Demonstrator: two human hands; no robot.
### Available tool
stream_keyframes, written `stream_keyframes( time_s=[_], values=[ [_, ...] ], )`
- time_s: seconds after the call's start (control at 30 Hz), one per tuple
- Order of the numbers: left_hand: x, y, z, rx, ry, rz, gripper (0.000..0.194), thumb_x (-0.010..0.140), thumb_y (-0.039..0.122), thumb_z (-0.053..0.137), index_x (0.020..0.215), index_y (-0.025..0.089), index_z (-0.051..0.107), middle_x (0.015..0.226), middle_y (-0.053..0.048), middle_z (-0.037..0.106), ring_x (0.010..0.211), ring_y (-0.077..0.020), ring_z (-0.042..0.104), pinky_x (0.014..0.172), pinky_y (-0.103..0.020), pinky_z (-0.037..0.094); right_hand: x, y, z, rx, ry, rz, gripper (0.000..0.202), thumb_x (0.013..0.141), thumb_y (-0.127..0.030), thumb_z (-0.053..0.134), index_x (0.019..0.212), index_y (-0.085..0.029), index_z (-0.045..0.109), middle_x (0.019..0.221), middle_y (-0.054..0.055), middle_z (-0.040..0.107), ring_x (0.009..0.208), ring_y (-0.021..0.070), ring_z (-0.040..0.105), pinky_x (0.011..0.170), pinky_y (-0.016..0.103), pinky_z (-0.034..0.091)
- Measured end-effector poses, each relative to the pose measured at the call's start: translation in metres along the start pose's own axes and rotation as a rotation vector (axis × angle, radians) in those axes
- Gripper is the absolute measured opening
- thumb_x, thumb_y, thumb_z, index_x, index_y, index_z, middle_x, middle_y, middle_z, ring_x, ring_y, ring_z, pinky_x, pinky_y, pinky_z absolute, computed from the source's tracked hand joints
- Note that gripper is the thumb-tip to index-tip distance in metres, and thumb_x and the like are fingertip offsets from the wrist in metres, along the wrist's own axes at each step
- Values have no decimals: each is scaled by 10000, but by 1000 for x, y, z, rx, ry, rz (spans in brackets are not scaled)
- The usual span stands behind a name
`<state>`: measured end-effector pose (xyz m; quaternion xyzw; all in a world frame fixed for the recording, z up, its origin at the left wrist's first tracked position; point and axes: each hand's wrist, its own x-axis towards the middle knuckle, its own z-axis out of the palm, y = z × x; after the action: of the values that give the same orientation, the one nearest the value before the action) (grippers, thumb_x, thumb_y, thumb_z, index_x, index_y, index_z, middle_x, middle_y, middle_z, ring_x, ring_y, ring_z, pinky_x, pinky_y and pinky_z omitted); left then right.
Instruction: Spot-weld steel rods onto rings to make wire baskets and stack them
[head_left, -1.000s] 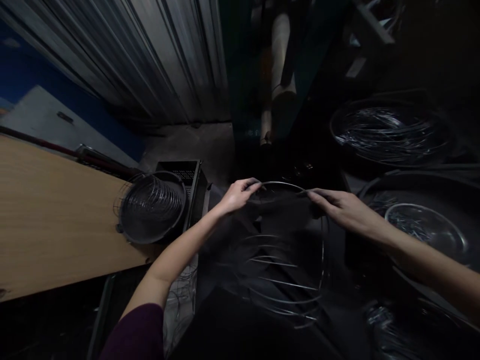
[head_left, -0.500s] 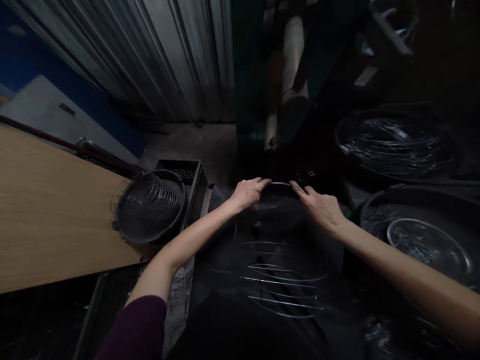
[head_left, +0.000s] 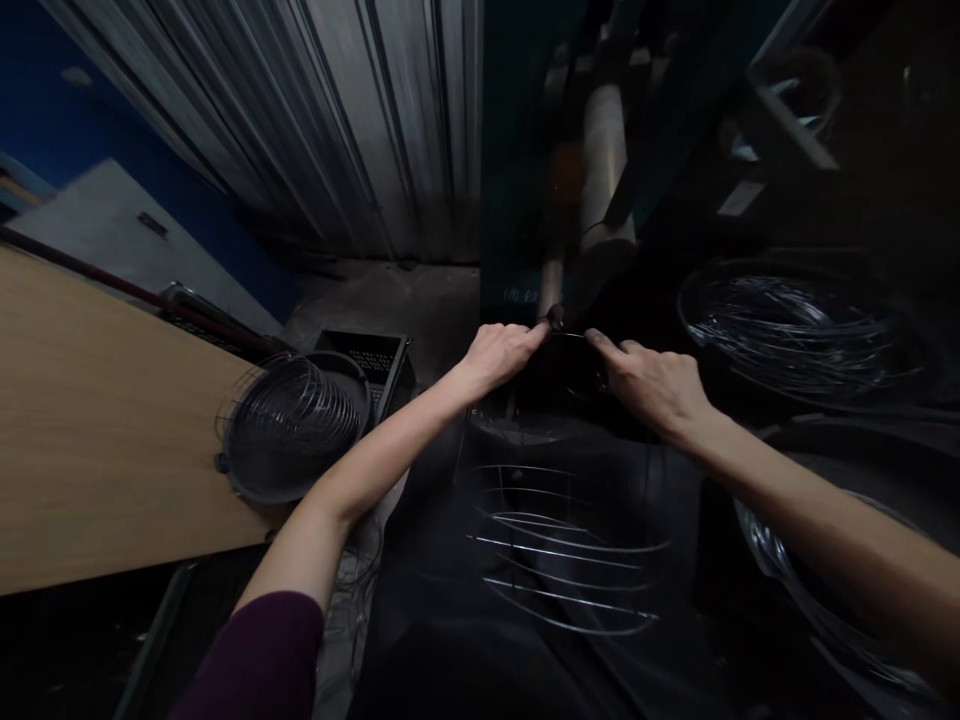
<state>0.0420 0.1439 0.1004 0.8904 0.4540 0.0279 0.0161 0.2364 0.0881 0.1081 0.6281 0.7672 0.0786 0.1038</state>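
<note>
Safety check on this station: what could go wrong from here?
Pinch: the left hand has its fingertips right by the rod's tip; they might get caught if it moves.
Slip: left and right hand grip the thin wire only by fingertips; it could twist.
Snag: wire rings overhang the round tub and may catch.

A thin metal wire [head_left: 571, 335] shows as a short, nearly level line near the centre of the frame, held at one end of the visible stretch by the left hand [head_left: 504, 354] and at the other by the right hand [head_left: 654, 384]. Below it, at lower centre, a shiny wire rack [head_left: 566, 559] lies over dark cloth [head_left: 427, 610], its bowed rods and straighter bars running roughly crosswise. Whether the two join is too dark to tell.
</note>
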Motion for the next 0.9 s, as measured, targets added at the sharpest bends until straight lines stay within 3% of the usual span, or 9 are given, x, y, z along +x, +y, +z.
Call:
stream_keyframes(
  time_s=[0.3,0.6,0.77,0.9],
  values=[
    [11,-6,-9,13,-39,11,434,928,168,356,1325,280,493,951,-79,699,822,-203,659,701,-281,452,14,1,-9,3,-95,9,601,931,-152,303,1514,-279,233,900,116,693,740,272,667,551,299,416],
    [16,-7,-11,-45,-63,-20,432,900,152,378,1286,266,536,936,-95,691,850,-226,662,743,-301,461,19,6,-9,48,-99,-19,577,915,-149,296,1484,-239,324,887,151,689,751,290,660,581,318,407],
    [18,-10,-13,-109,-71,-32,339,939,285,380,1193,246,602,909,-99,687,848,-234,658,752,-309,460,21,7,-8,87,-110,-9,549,916,-172,311,1457,-251,365,890,151,683,752,283,655,596,313,414],
    [17,-16,-14,-172,-84,-22,381,956,420,347,1151,240,620,949,-93,694,865,-224,651,748,-288,455,22,7,-7,133,-85,17,513,941,-218,292,1442,-279,385,889,146,675,751,278,652,598,305,406]
  ],
)
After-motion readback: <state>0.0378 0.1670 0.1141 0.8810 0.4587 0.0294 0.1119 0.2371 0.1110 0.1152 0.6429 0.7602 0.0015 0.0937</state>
